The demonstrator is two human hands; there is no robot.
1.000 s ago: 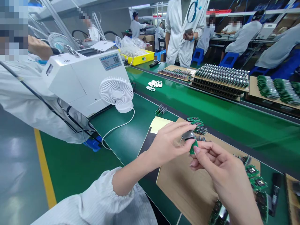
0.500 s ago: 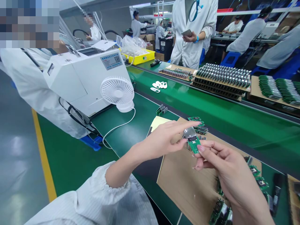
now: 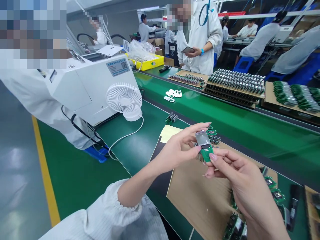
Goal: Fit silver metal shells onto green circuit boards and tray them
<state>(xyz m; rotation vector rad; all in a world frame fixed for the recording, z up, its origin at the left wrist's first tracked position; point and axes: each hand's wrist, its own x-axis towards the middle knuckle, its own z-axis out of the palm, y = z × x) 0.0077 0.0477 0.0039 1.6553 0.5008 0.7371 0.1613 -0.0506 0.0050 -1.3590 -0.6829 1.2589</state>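
Between my hands is a small green circuit board (image 3: 207, 154) with a grey, shiny display (image 3: 202, 138) at its upper end, tilted toward me. My right hand (image 3: 240, 176) pinches the board's lower end between thumb and fingers. From the left, my left hand (image 3: 181, 146) grips the board's side, thumb at the left edge beside the display and other fingers partly hidden behind it. Its index finger stretches out above the display. Below lies a brown cardboard sheet (image 3: 197, 190), with more boards (image 3: 236, 226) standing near its right side, partly hidden by my right forearm.
A white fan (image 3: 124, 100) stands before a white machine (image 3: 92, 86) on the left. White oval pieces (image 3: 172, 94) lie on the green belt (image 3: 232, 123). Trays of boards (image 3: 236, 81) line the far side. A black marker (image 3: 294, 206) lies right. A co-worker (image 3: 202, 43) holds a phone opposite.
My left thumb has come onto the board's left edge, and its index finger has drawn back left, uncovering the display. The white pieces shifted slightly right. The co-worker opposite has leaned in.
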